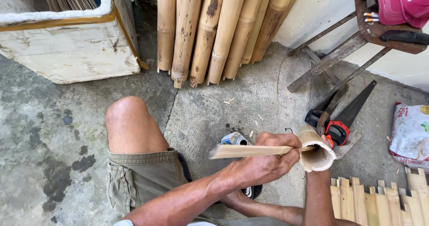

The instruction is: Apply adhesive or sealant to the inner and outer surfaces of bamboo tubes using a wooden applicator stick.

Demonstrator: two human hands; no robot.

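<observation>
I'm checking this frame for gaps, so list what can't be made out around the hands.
Head view:
- Right hand: mostly hidden behind the bamboo tube.
- Flat tool: its far end is covered by the left hand.
- Can: partly behind the tool.
- Split slats: cut by the frame's bottom edge.

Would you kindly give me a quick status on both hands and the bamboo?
Left hand gripping flat bamboo slat. Right hand steadying short bamboo tube, mostly hidden behind it. Saws on floor beyond, apart from the hands.
</observation>
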